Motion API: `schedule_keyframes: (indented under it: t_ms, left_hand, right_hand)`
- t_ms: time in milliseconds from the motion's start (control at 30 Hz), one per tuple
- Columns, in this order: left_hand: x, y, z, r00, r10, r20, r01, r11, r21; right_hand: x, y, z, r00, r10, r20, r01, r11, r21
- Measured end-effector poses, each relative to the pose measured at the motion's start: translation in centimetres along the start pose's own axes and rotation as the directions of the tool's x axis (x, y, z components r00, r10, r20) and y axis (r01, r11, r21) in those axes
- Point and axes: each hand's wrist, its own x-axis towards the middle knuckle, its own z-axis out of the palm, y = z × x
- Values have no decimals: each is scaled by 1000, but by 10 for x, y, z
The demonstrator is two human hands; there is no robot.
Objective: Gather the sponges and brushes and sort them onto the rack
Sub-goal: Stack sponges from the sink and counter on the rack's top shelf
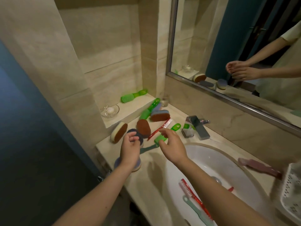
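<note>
Sponges and brushes lie scattered on the marble counter left of the sink. My left hand [130,149] hovers with loosely curled fingers over a dark blue round sponge [136,136] and holds nothing. My right hand [172,144] reaches over a green brush [169,130], thumb and forefinger spread on either side of its near end. A red brush [160,128] lies between them. Brown-faced sponges [143,128] [118,132] [159,115] sit behind. The white perforated rack [291,193] stands at the far right edge.
A green brush [133,96] and glass dish [110,110] sit on the wall ledge. In the sink basin [228,160] lie a red brush [193,194] and a teal brush [195,209]. A pink brush [259,168] lies beside the rack. The faucet [197,126] stands behind the basin.
</note>
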Motion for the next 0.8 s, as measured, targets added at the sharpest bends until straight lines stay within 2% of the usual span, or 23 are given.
schedule_keyframes:
  t_ms: [300, 500, 667, 800]
  left_hand:
    - [83, -18, -33, 999, 46, 4, -46, 975, 215]
    - [133, -41, -53, 990, 86, 110, -130, 856, 500]
    - [160, -61, -57, 979, 65, 191, -163, 815, 557]
    - [173, -72, -58, 975, -9, 224, -120, 822, 557]
  right_hand:
    - [79, -5, 66, 994, 74, 85, -71, 997, -34]
    - [120, -3, 105, 981, 136, 138, -124, 988, -95]
    - [143, 2, 131, 973, 142, 181, -106, 975, -194]
    - [154, 9, 147, 966, 156, 205, -98, 958, -269]
